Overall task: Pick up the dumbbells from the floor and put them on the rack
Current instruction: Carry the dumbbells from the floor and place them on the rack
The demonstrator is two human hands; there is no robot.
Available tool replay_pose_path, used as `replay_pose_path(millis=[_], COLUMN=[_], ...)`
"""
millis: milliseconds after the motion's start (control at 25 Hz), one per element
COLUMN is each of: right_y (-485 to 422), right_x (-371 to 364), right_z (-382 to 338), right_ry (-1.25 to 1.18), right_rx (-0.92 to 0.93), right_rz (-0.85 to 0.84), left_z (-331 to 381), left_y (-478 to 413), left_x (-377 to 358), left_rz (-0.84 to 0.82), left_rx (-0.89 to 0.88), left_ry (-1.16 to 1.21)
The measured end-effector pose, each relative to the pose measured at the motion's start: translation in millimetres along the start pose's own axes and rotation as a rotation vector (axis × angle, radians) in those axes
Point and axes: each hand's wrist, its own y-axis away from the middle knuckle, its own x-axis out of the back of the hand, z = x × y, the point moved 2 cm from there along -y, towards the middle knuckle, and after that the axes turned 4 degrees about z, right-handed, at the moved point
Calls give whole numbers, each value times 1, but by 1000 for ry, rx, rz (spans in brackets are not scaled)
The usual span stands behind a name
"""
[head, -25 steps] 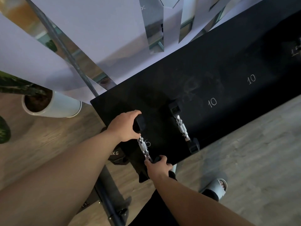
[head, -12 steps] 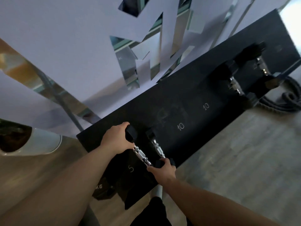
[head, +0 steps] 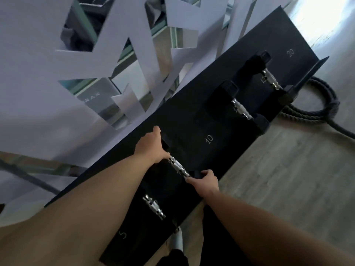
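Dumbbell (head: 178, 167) lies on the black rack (head: 192, 116), held at both ends: the left hand (head: 151, 148) is curled over the far head, the right hand (head: 206, 182) is closed on the near head, and the steel handle shows between them. Its long axis runs across the shelf, from back to front edge. Both hands are equally close. Just beside it, toward the "5" mark, rests another dumbbell (head: 153, 206); two heavier ones (head: 241, 109) sit further right. Behind is a patterned wall, on the floor a rope (head: 326, 104).
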Motion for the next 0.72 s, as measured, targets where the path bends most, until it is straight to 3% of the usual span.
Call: replay_pose_path(millis=[320, 560, 720], right_y=[-87, -128, -142], right_x=[77, 107, 114], right_z=[-21, -35, -29], right_ry=[-64, -26, 73], right_rx=[-53, -88, -145], right_rz=[50, 64, 141], left_z=[107, 142, 147], left_y=[-88, -128, -136], left_x=[-18, -36, -51], left_rz=[-77, -100, -169], left_rx=[-15, -3, -109], left_ry=[22, 109, 191])
